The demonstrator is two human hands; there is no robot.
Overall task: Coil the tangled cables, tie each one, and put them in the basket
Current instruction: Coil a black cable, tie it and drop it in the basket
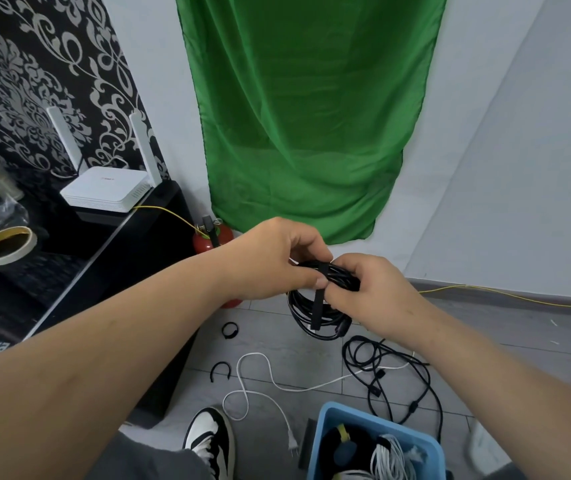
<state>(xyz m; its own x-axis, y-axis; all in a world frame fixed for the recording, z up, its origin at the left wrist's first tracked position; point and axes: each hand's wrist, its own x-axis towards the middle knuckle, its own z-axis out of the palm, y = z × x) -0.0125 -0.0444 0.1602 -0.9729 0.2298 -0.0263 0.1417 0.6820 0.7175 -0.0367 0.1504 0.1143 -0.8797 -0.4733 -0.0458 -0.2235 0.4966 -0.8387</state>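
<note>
Left hand (pixel 270 261) and right hand (pixel 374 289) meet at the centre of the frame. The fingers of each curl round the top of a coiled black cable (pixel 298 315), whose loops hang below them, above the floor. A black strap (pixel 317 311) lies over the coil between the two thumbs, and its free end hangs down across the loops.

At the bottom edge, right of centre, stands a blue basket (pixel 325 431). It holds a white bundle (pixel 391 455) and a dark bundle with a yellow tie. A black-and-white shoe (pixel 208 434) is just left of the basket.

On the grey tiled floor (pixel 485 341) beyond, a white cable (pixel 260 375) snakes loosely from the lower middle towards the right. It meets a loose black cable (pixel 398 368), which sprawls in tangled loops. Two small black ties (pixel 230 330) lie left of the hanging coil.

Farther back, a red extinguisher (pixel 213 237) stands by the wall. At left, a dark cabinet (pixel 121 220) carries a white router (pixel 104 192) and a tape roll (pixel 5 245). A green cloth (pixel 311 116) hangs on the white wall, filling the upper centre.
</note>
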